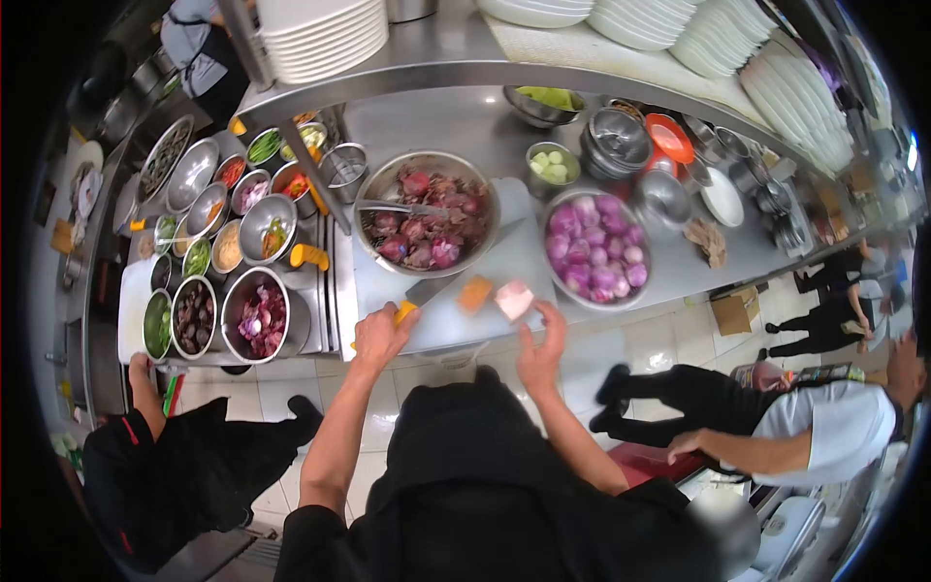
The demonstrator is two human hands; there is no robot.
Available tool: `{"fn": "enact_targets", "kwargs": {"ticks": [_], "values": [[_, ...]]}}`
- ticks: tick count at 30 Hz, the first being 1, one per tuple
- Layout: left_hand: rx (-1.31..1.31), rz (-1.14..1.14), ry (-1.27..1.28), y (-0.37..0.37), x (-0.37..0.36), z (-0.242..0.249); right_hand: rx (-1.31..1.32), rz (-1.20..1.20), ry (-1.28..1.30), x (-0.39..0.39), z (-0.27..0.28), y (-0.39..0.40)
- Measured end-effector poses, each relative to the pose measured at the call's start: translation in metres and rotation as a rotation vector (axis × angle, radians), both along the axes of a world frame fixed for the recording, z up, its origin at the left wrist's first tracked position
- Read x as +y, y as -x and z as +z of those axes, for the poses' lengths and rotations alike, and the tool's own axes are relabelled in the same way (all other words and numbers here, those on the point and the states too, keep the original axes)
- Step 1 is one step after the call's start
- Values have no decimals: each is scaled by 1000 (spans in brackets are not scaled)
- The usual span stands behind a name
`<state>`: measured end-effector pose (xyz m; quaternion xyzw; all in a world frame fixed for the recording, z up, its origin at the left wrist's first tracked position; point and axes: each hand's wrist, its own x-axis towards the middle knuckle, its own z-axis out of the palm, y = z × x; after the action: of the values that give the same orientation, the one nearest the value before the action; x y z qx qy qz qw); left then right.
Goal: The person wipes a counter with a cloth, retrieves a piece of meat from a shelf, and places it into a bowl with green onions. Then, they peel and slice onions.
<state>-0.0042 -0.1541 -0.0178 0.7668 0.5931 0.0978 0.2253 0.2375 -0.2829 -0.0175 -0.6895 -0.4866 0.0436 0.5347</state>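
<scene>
My left hand point(381, 339) is closed around the yellow handle of a knife point(433, 288), its blade lying over the pale cutting board point(417, 335). On the board sit an orange-tan block point(474, 295) and, to its right, a pink-and-white block point(514, 300); their kind is unclear. My right hand point(541, 351) has its thumb and fingers apart, with the fingertips right at the pink-and-white block's edge. Behind the board a steel bowl point(493, 218) holds red onions and loose skins, with another knife point(415, 209) across it. Peeled purple onions point(596, 244) fill a bowl at right.
Small bowls of chopped vegetables point(226, 250) crowd the left counter, with a pot of cut onions point(260, 315) nearest. A steel shelf point(427, 73) with stacked plates point(325, 41) overhangs the back. People stand close at left point(165, 485) and right point(776, 427).
</scene>
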Motion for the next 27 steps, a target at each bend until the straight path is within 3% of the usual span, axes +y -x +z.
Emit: {"fn": "enact_targets", "kwargs": {"ticks": [5,7,8,9,11,12,16,19,22,25,27], "values": [[-57,44,-370,-12,-3,-27,32,49,60,-7,-1,6],[-195,60,-334,-12,-5,-48,66,171,85,1,-2,12],[-122,139,-325,-16,-7,-55,88,252,113,3,-3,17],[-138,145,-553,-17,-8,-68,109,336,141,7,-3,23],[-241,169,-386,-19,-11,-70,126,511,185,11,-7,37],[-222,222,-526,-21,-16,-74,126,590,202,13,-9,42],[-311,649,-560,8,-74,-20,124,991,346,11,-14,73],[-351,1031,-586,44,-140,-46,123,1258,466,8,-36,113],[-341,1342,-219,74,-216,-104,97,1441,601,-1,-54,158],[-302,1609,314,104,-302,-155,-1,1601,785,-1,-87,194],[-359,1881,432,103,-352,-213,-102,1678,846,-7,-101,218]]}}
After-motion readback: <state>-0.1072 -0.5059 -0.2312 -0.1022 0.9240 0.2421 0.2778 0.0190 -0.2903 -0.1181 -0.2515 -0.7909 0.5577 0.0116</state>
